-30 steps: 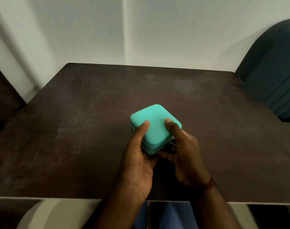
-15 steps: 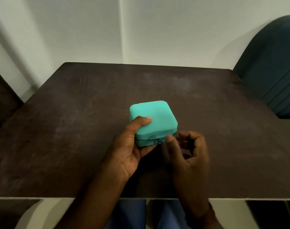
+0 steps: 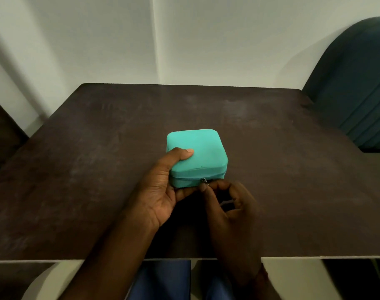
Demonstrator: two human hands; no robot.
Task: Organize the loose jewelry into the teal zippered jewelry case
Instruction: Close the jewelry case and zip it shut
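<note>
Jewelry case (image 3: 199, 152) teal – table (image 3: 98, 169) dark brown, scuffed pale – chair (image 3: 353, 87) dark teal, wall (image 3: 206, 40) white

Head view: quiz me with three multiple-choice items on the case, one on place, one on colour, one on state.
1. The zipper pull sits on the jewelry case at: A the lid top; B the near side; C the far side.
2. The case is: A red; B black; C teal.
3. The lid is: A down on the base; B raised upright; C taken off.
Answers: 1 B, the pull hangs at the near seam, at the fingertips of the right hand. 2 C, the whole shell shows teal. 3 A, the lid lies flat under the thumb of the left hand.
</note>
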